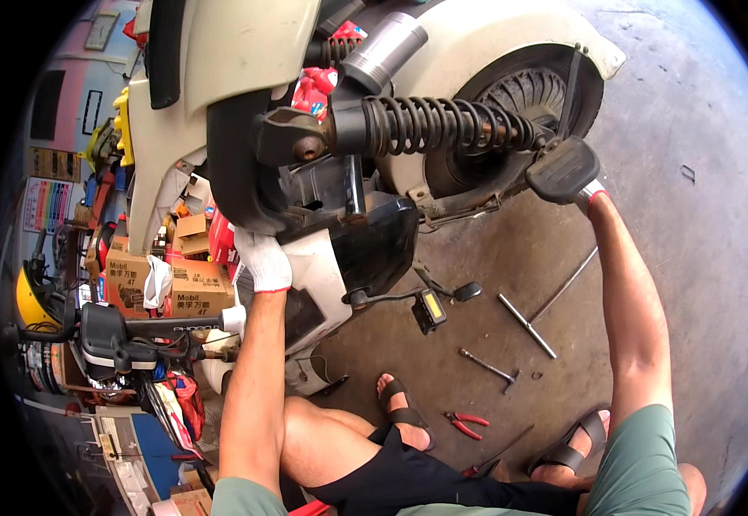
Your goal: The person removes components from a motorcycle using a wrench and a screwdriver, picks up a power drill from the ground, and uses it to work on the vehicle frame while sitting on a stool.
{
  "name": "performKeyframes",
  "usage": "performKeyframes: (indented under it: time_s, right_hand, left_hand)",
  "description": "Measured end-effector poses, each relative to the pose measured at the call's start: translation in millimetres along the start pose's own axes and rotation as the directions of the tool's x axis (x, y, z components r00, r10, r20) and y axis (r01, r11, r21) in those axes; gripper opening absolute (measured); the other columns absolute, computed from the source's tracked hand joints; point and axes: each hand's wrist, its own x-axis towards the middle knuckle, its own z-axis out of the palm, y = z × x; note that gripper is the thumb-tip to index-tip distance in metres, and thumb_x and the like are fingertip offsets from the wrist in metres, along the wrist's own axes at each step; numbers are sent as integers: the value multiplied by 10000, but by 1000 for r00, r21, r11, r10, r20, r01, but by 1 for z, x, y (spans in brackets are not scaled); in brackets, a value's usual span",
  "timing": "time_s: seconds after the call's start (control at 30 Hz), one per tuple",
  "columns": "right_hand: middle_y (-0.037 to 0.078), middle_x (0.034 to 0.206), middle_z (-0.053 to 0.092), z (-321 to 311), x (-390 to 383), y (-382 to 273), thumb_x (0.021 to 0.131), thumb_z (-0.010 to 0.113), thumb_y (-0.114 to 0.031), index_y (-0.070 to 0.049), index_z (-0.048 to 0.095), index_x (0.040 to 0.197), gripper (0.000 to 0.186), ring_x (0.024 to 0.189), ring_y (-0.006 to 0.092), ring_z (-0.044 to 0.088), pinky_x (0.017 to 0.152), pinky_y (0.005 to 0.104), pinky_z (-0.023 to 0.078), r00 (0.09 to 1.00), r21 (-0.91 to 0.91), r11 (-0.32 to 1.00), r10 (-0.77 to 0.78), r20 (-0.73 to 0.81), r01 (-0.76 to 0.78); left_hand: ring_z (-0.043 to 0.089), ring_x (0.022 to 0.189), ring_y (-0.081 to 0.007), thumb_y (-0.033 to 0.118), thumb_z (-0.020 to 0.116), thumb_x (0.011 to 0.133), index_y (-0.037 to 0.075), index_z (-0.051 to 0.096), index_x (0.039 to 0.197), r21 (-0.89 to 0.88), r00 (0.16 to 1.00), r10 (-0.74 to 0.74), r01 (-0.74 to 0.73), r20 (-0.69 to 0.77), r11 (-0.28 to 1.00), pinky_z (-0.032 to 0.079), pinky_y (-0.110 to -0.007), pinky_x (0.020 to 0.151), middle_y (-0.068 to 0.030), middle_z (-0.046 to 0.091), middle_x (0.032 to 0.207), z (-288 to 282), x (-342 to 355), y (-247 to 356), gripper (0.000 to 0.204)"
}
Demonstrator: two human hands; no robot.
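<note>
A cream-white scooter or motorbike (453, 39) with black parts stands close in front of me. My left hand (262, 261), in a white knit glove with a red cuff, reaches in below its curved black part (241, 185). The fingers are hidden there. My right hand (593, 191), gloved the same way, is almost wholly covered by a black pad (565, 168) near the rear wheel (587, 95). Its fingers do not show either. Between the hands runs a black coil-spring shock absorber (443, 125). A pedal arm (391, 297) juts out toward me underneath.
On the concrete floor lie a long T-handle wrench (529, 325), a smaller T-shaped tool (490, 367), red-handled pliers (467, 425) and a screwdriver-like tool (501, 451). Cardboard boxes (202, 288), handlebars (163, 327) and a yellow helmet (34, 297) crowd the left.
</note>
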Motion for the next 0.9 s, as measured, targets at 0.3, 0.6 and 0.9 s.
performKeyframes:
  time_s: [0.3, 0.6, 0.9]
  right_hand:
    - [23, 1228, 611, -4, 1, -11, 911, 625, -158, -121, 534, 1292, 394, 1116, 140, 579, 963, 338, 482, 997, 45, 999, 21, 68, -24]
    - [34, 1320, 556, -7, 21, 35, 962, 545, -115, -120, 467, 1362, 408, 1187, 160, 545, 1020, 355, 458, 974, 306, 934, -216, 68, 186]
    - [38, 1338, 548, 1, 14, 16, 954, 562, -120, -115, 455, 1377, 437, 1201, 159, 539, 1022, 350, 455, 991, 205, 974, -115, 69, 99]
  left_hand:
    - [544, 941, -151, 58, 433, 930, -33, 545, 1058, 145, 1000, -9, 8, 6, 989, 419, -294, 885, -62, 597, 1009, 8, -4, 13, 193]
    - [534, 1009, -162, 102, 468, 944, -39, 519, 1149, 96, 999, 27, -28, 20, 995, 409, -302, 929, -85, 582, 1112, 4, -1, 2, 255]
    - [540, 993, -162, 38, 420, 904, -40, 516, 1145, 122, 999, 1, -5, 32, 992, 412, -300, 927, -79, 583, 1092, -3, 1, -4, 270]
